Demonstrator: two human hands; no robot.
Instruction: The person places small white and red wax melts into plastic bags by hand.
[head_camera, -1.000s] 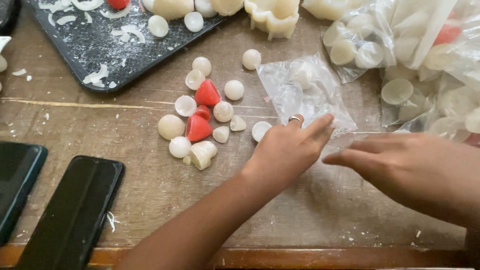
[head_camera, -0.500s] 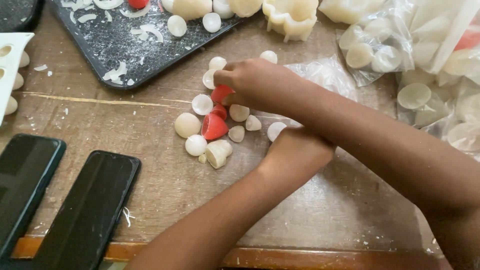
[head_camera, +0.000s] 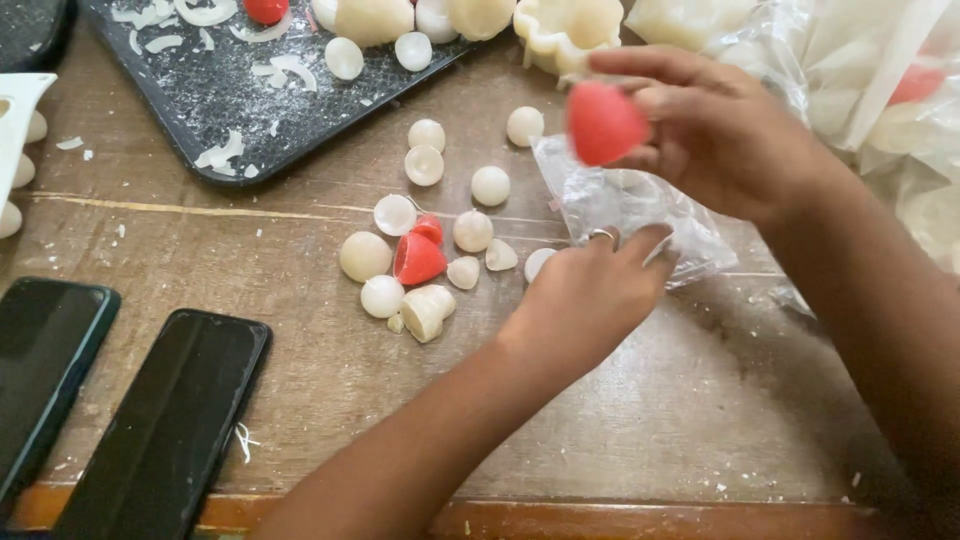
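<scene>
Up off the pile comes the right hand (head_camera: 720, 135), fingertips now pinching a blurred red wax piece (head_camera: 604, 123) above the clear plastic bag (head_camera: 640, 210), while the left hand (head_camera: 590, 295) presses flat on that bag, hiding its near edge, beside the cream and red pieces (head_camera: 420, 260) on the wooden table (head_camera: 700, 400).

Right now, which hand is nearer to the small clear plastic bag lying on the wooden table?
Left. The left hand rests on the small clear plastic bag, pinning its near edge; the right hand hovers above it, holding a red wax piece.
</scene>
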